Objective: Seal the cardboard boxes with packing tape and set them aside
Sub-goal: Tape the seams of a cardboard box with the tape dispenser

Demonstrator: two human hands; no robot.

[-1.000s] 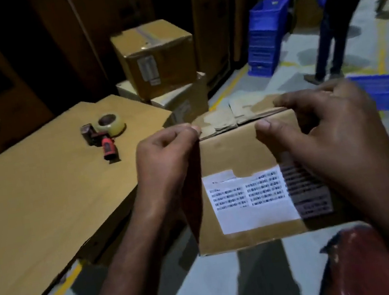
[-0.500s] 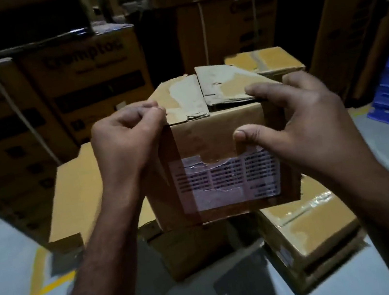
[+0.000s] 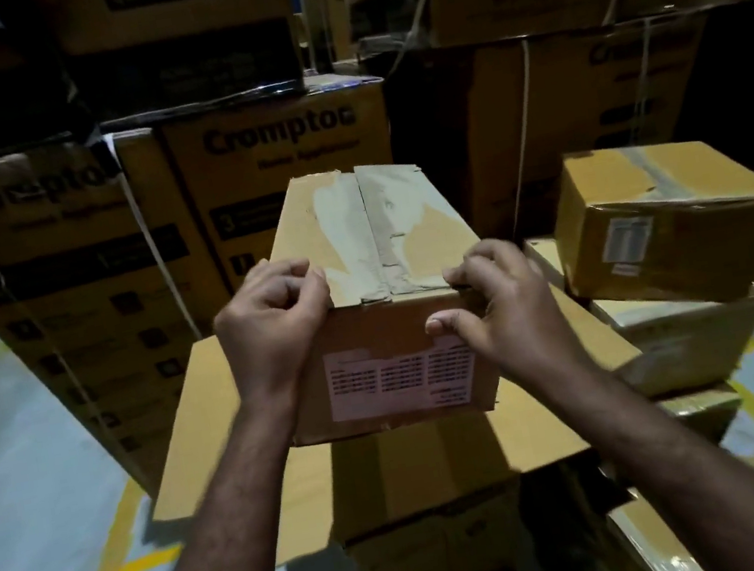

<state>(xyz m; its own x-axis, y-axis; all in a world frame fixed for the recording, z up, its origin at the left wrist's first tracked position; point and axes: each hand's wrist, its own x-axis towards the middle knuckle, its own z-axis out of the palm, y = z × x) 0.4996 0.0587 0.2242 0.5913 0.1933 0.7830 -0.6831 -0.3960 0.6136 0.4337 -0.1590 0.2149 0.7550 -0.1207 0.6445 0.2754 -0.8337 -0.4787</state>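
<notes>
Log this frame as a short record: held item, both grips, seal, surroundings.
held item: small box, label on near face
left grip: holds top left corner
right grip: thumb on near face, fingers over top edge
seal: flaps closed, seam torn and pale; fresh tape unclear
below: flat carton; contact unclear
surroundings: Crompton cartons behind, taped box right

From where I stand, the person's arms are bare. The left forearm (image 3: 232,505) and right forearm (image 3: 661,437) are uncovered right up to the wrists, with fine hair along them. The left hand (image 3: 272,321) and right hand (image 3: 502,310) are bare too. The right thumb has a short, trimmed nail.
</notes>
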